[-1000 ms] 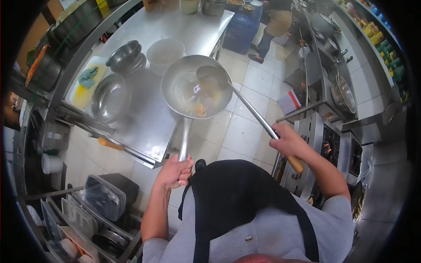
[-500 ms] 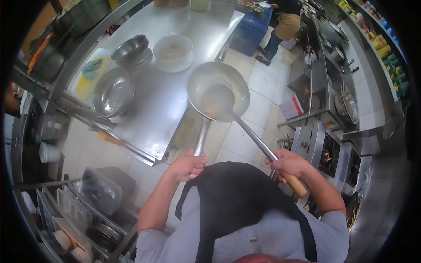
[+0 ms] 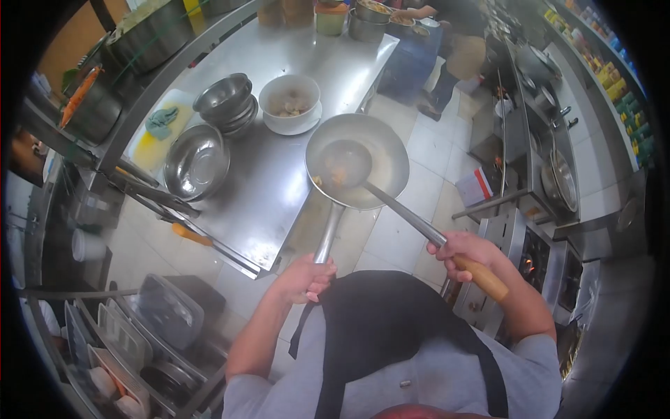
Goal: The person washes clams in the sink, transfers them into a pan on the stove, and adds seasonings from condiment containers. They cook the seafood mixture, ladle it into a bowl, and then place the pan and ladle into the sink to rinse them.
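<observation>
My left hand [image 3: 309,279] is closed round the metal handle of a round wok [image 3: 387,157], which hangs in the air beside the steel table's right edge. In my right hand [image 3: 469,255] is a long ladle [image 3: 412,218], gripped near its wooden handle. The ladle's bowl rests inside the wok, over some orange food and a little liquid. Left of the wok, a white bowl [image 3: 307,89] with brownish food in it stands on a white plate [image 3: 300,126].
Stacked metal bowls [image 3: 225,101] and a wide metal bowl [image 3: 197,162] sit on the steel table [image 3: 258,202], near a cutting board with a green cloth [image 3: 161,122]. A lit stove [image 3: 534,260] is at the right. Another person [image 3: 453,63] stands at the back.
The white bowl looked nearly empty at first and now holds visible food. The wok, first over the table's corner, has moved right, with the ladle still in it. Both hands keep their grips.
</observation>
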A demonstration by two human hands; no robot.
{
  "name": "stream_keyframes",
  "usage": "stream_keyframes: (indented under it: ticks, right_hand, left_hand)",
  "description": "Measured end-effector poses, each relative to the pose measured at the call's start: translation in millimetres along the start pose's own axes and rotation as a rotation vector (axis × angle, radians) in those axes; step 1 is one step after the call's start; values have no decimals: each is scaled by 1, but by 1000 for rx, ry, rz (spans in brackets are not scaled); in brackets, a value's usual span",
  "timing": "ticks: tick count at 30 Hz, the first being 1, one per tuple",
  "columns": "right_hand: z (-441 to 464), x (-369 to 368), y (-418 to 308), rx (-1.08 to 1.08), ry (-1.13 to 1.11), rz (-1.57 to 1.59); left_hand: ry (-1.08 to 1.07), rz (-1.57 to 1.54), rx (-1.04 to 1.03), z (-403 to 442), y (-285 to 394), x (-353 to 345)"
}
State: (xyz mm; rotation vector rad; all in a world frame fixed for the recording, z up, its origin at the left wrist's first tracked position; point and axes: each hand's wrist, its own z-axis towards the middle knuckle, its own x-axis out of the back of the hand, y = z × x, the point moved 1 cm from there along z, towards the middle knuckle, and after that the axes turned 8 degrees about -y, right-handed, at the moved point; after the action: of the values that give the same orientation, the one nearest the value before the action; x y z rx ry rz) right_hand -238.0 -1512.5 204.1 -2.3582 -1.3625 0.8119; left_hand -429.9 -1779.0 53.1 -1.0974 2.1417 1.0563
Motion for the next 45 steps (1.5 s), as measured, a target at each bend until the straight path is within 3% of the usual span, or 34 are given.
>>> stream_keyframes:
  ticks: [9, 14, 16, 21, 26, 34, 37, 38, 39, 42, 45]
  right_hand:
    - [13, -22, -76, 136, -94, -27]
    - [63, -36, -120, 157, -160, 53]
    - [84, -44, -136, 231, -101, -40]
    - [144, -38, -165, 316, -204, -121]
    - [192, -41, -163, 418, -62, -195]
    - [220, -53, -119, 386, 99, -368]
    - [230, -42, -104, 445, 204, -633]
    - [243, -32, -97, 591, 307, -812]
    - [240, -30, -95, 733, 414, -990]
    - [219, -12, -85, 786, 528, -1126]
    - [152, -4, -68, 772, 469, -1042]
  left_hand:
    - [-16, 0, -3, -2, 2, 19]
    - [11, 0, 41, -9, 7, 15]
    - [3, 26, 28, -10, 8, 15]
    - [6, 84, -7, -11, 7, 11]
    - [15, 53, -32, -13, 4, 14]
    - [-28, 26, -1, -11, 2, 20]
    - [-40, 17, 16, -11, 2, 22]
    - [-48, 9, 18, -9, 2, 24]
    - [-59, 0, 22, -8, 1, 25]
    - [-70, -7, 18, -5, 1, 27]
    - [-85, -35, 3, -1, -1, 30]
